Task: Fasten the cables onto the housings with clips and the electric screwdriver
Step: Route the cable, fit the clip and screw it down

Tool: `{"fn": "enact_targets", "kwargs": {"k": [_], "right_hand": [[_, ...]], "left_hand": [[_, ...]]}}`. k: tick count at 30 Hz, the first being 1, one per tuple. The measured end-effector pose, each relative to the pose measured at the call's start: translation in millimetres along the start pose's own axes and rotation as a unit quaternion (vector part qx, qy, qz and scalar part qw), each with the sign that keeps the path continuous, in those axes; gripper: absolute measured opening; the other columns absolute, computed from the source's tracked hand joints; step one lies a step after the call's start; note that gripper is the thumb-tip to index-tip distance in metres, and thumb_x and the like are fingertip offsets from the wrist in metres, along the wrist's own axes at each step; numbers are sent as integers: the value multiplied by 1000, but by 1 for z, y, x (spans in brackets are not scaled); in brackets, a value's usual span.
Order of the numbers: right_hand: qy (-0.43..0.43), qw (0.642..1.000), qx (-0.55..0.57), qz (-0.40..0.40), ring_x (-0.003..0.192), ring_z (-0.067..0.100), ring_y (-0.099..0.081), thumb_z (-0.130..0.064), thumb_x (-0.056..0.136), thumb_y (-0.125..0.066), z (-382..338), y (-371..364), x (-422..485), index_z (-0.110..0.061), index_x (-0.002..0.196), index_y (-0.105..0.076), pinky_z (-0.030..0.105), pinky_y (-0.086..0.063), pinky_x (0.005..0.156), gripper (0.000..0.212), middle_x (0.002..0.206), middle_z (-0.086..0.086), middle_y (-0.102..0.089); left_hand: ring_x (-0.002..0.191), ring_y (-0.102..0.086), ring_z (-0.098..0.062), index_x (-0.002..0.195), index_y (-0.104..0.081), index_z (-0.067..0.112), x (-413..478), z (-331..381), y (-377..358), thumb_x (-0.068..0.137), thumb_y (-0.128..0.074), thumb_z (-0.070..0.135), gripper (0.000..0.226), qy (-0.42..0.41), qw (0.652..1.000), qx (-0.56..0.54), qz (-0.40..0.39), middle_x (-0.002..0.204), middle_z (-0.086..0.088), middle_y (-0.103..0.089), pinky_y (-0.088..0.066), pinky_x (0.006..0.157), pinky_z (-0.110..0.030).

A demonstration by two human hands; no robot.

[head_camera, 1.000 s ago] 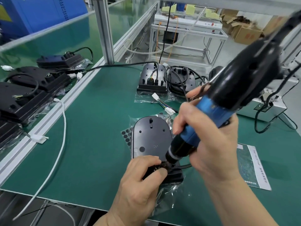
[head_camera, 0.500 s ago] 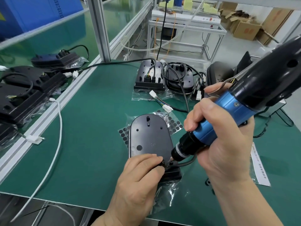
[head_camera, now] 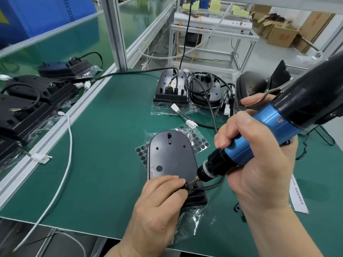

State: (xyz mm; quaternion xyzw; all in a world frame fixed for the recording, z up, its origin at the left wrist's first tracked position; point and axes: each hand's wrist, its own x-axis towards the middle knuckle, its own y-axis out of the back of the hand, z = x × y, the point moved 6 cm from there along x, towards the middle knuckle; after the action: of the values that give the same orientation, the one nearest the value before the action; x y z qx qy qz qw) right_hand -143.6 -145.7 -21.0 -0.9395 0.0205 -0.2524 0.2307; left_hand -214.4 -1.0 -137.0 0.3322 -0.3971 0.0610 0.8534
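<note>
Hands meet over one clip [head_camera: 186, 186]: the left hand [head_camera: 159, 200] pinches it at the near end of the housing [head_camera: 169, 154], flat on the worktop [head_camera: 104, 145]; the right hand [head_camera: 259, 169] grips the screwdriver [head_camera: 269, 125], bit slanted onto it. Squaring the bit and pressing straight down should prevent slipping. Fingers hide the screw and how the cable [head_camera: 215, 185] sits.

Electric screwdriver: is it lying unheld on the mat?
No, the right hand grips the electric screwdriver by its blue barrel, bit at the clip the left hand pinches.
</note>
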Motion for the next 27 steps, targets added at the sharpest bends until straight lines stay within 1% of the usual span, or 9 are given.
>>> {"fn": "enact_targets", "kwargs": {"k": [5, 9, 13, 18, 21, 27], "right_hand": [[2, 1000, -12, -10, 44, 24, -50, -8, 77, -63, 0, -3, -2, -10, 93, -55, 31, -43, 57, 18, 56, 1, -52], [14, 999, -24, -30, 45, 25, -50, -7, 78, -62, -2, -8, -3, -16, 91, -58, 31, -43, 57, 16, 56, -1, -55], [27, 997, -33, -60, 44, 23, -51, -7, 79, -62, -5, -17, -5, -24, 89, -61, 31, -43, 55, 19, 55, -4, -56], [19, 996, -25, -85, 43, 22, -49, -5, 77, -62, -2, -28, -6, -23, 88, -62, 32, -44, 52, 22, 55, -1, -55], [20, 995, -36, -96, 42, 26, -49, -5, 77, -63, -2, -30, -5, -24, 88, -63, 30, -44, 52, 22, 54, 1, -56], [7, 996, -31, -85, 43, 23, -51, -5, 78, -62, 2, -23, -1, -22, 89, -63, 32, -43, 54, 21, 56, 0, -56]], "left_hand": [[102, -66, -29, 89, -74, 0, -1, 0, 1, 73, -72, -13, 21, 4, 1000, 5, -2, 105, -9, -71, -53, 82, -42], [102, -66, -29, 90, -74, 0, -1, 0, 1, 74, -72, -12, 19, 11, 1000, 3, 0, 105, -9, -71, -53, 83, -41], [102, -65, -28, 91, -74, 0, 0, -1, 1, 77, -71, -10, 18, 16, 1000, -4, 0, 107, -8, -70, -53, 84, -40], [102, -65, -26, 90, -74, 0, 0, -1, 1, 78, -70, -9, 16, 15, 1000, -8, 4, 107, -7, -69, -52, 83, -40], [102, -64, -26, 92, -74, 1, 0, -1, 1, 80, -69, -8, 16, 16, 1000, -12, 4, 108, -6, -69, -52, 84, -40], [103, -65, -29, 94, -73, 1, -2, -3, -1, 78, -71, -9, 18, 15, 1000, -12, 2, 109, -8, -69, -52, 84, -41]]}}
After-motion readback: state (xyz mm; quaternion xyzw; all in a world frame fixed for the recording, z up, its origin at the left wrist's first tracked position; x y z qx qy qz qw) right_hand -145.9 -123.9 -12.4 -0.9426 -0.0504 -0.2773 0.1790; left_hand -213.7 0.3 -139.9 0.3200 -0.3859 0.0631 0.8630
